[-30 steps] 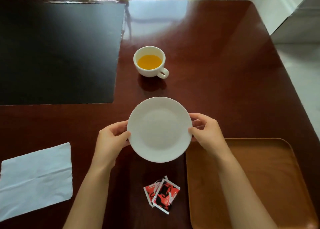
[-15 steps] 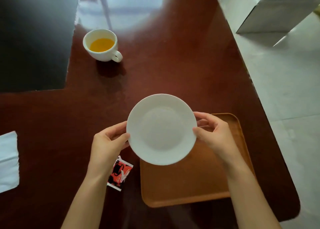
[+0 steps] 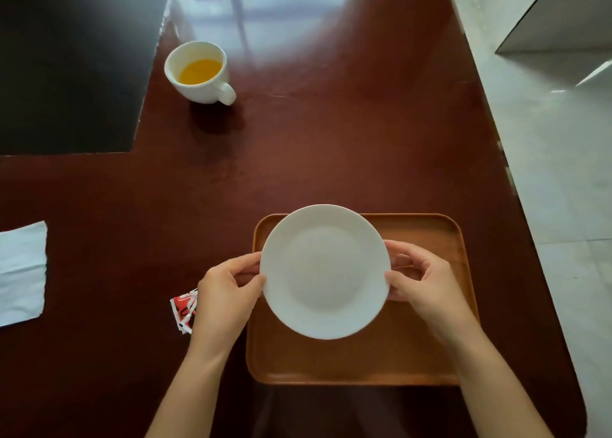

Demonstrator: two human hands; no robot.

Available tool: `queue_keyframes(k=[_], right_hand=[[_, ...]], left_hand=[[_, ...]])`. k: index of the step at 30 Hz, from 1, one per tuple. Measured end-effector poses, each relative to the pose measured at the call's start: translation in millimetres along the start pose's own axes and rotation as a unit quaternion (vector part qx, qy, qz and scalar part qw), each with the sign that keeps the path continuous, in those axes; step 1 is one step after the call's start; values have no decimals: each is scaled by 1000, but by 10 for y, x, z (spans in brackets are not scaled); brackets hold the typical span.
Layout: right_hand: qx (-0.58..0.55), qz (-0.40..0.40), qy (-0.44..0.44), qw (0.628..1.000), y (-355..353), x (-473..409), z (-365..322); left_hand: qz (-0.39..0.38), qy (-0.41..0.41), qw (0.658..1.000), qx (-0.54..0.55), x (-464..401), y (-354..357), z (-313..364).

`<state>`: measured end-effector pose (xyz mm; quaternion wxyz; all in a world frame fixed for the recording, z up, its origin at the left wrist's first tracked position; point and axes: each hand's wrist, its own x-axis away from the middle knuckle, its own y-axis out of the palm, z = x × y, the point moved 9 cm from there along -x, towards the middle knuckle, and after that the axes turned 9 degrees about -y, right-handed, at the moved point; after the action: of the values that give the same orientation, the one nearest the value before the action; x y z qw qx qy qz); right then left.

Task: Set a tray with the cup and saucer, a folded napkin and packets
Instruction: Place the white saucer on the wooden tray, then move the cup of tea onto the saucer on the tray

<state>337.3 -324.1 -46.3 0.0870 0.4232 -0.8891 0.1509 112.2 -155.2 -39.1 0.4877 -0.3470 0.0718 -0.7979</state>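
I hold a white saucer (image 3: 324, 272) by its rim, my left hand (image 3: 225, 298) on its left edge and my right hand (image 3: 420, 282) on its right edge. The saucer hangs over the left part of a brown wooden tray (image 3: 427, 348). A white cup (image 3: 198, 73) with orange liquid stands far back on the left, handle pointing right. Red and white packets (image 3: 183, 310) lie left of the tray, partly hidden by my left hand. An unfolded white napkin (image 3: 21, 272) lies at the far left edge.
A black mat (image 3: 73, 63) covers the back left of the dark red table (image 3: 331, 153). The table's right edge runs diagonally, with pale floor (image 3: 546, 172) beyond it. The front edge lies just below the tray.
The saucer, held in both hands, has moved from over the bare table to over the tray. The view has swung right, so the cup, napkin and packets sit farther left.
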Motion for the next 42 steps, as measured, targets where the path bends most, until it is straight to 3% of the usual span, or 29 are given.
queue_keyframes(k=[14,22,27,36,42], right_hand=[[165,-11,-49,985,30,-12,26],[195,-35,-70,978,20,-23,-36],[283,-14,-106,953,-18,-57,-197],[381,-37,-251,889,426,-225,-920],[429,-43,-333,839,898,-472,-1386]], left_hand=[[74,61,992,-83,169,15,73],[26,95,988,-116,129,8,102],[26,96,985,-138,51,-127,109],[82,200,939,-267,113,-339,577],[116,259,886,-367,-34,-571,947]])
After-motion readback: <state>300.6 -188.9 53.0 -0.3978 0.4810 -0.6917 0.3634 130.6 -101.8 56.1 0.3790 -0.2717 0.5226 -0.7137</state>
